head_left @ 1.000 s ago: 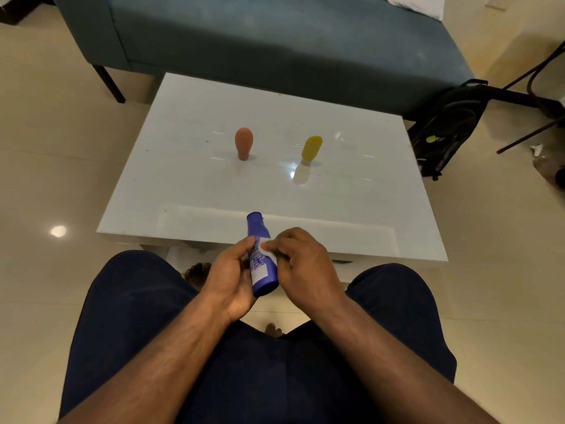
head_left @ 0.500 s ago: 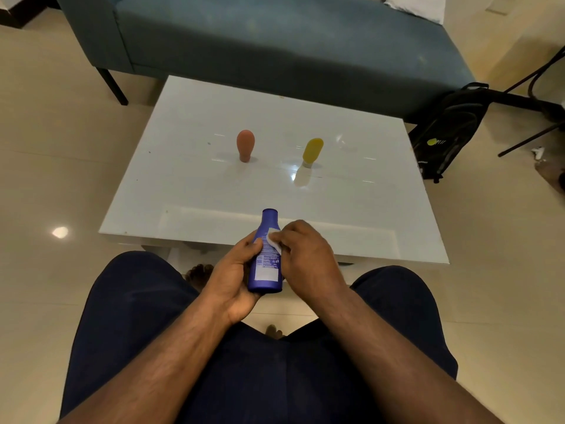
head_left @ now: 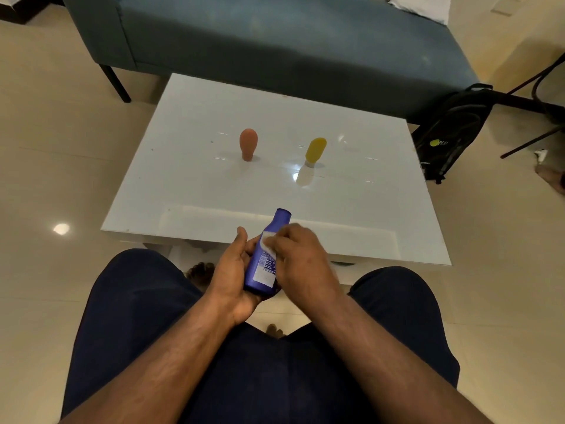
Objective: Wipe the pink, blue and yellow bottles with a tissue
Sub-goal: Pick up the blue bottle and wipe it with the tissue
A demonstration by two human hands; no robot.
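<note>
My left hand (head_left: 235,270) cradles the blue bottle (head_left: 265,258) from below, its cap pointing away toward the table edge. My right hand (head_left: 301,258) pinches a small white tissue (head_left: 266,241) and presses it on the bottle's upper body, covering the bottle's right side. The pink bottle (head_left: 248,143) stands upside down on its cap on the white table (head_left: 189,185). To its right the yellow bottle (head_left: 315,149) stands the same way, leaning slightly.
A teal sofa (head_left: 275,41) runs behind the table. A black backpack (head_left: 452,130) leans on the floor at the right, beside dark chair legs (head_left: 532,139). My knees in dark trousers sit just short of the table's near edge.
The bottle has tipped further upright and my left thumb has lifted off it. My right hand with the tissue has slid along the bottle's body.
</note>
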